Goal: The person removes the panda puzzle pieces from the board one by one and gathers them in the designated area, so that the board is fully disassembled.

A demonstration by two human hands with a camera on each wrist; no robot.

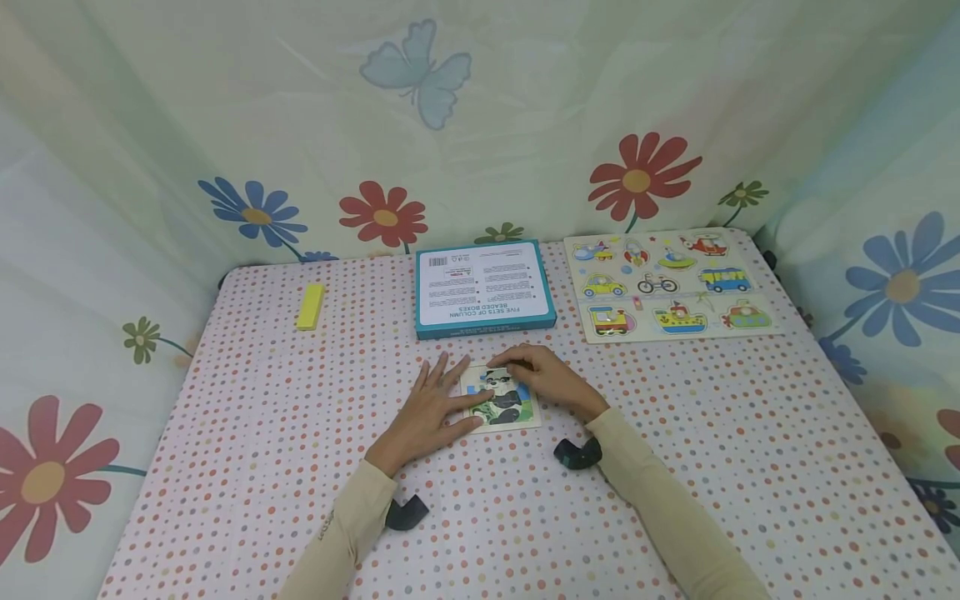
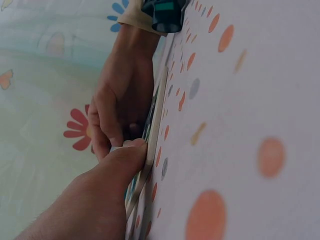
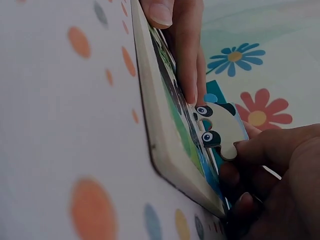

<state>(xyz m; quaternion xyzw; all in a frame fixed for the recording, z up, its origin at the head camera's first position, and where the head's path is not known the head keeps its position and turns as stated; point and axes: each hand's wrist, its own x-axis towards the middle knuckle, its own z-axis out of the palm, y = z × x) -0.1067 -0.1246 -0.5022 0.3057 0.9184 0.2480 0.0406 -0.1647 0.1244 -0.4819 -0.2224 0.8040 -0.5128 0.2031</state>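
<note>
A panda puzzle [image 1: 516,417] lies flat on the dotted worktop [image 1: 487,517] and serves as the reference for all positions below.

Left hand [image 1: 430,414]: at the puzzle's left side, fingers extended and spread apart. The thumb rests on the puzzle's near-left edge, and the index finger reaches across its picture. No object is gripped by these fingers.

Right hand [image 1: 553,377]: at the puzzle's far-right corner, fingers bent and drawn together. They pinch a panda-face piece [image 3: 222,127] by its edge. The piece is cream with black eye patches, a black ear and a blue tab. It is tilted up from the puzzle's surface; whether its lower edge touches the puzzle cannot be told.

Surroundings: a blue box [image 1: 483,283], labelled "Five sets of column beaded boxes", lies just beyond the puzzle, its print upside down in the head view. A vehicle board [image 1: 643,334] lies beyond the puzzle and to its right, bearing pictures of a train, bus, car and bicycle. A yellow block [image 1: 310,307] lies well apart, beyond the puzzle and to its left. A flowered curtain [image 1: 525,125] hangs behind, past the puzzle's far side.
</note>
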